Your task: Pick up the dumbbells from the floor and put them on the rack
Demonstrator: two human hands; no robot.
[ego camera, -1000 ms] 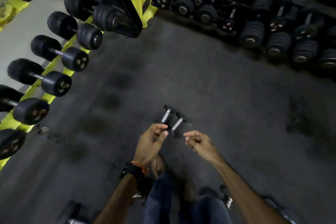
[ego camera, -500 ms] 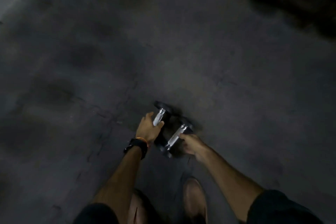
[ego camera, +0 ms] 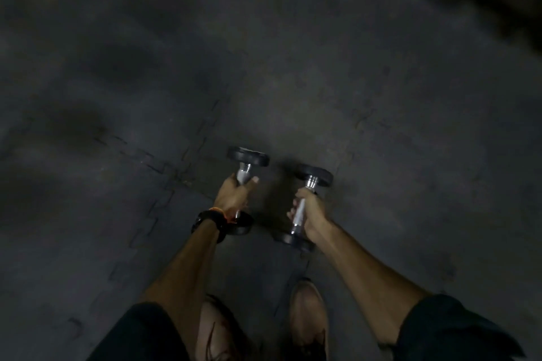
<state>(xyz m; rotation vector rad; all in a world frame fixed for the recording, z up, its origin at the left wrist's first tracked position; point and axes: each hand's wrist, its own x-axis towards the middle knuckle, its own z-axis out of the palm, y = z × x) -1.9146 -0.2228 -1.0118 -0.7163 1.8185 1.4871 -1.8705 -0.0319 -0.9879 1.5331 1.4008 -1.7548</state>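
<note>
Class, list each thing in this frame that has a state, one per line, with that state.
left hand: closed around a dumbbell handle
right hand: closed around a dumbbell handle
left dumbbell: gripped
right dumbbell: gripped
wrist watch: worn on left wrist
shoes: on floor

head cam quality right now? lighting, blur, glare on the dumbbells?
Head view: dim, underexposed; floor murky with motion smear, top right corner nearly black. Left hand and right hand reasonably sharp; chrome handles of left dumbbell and right dumbbell catch bright glare. Shoes soft.
</note>
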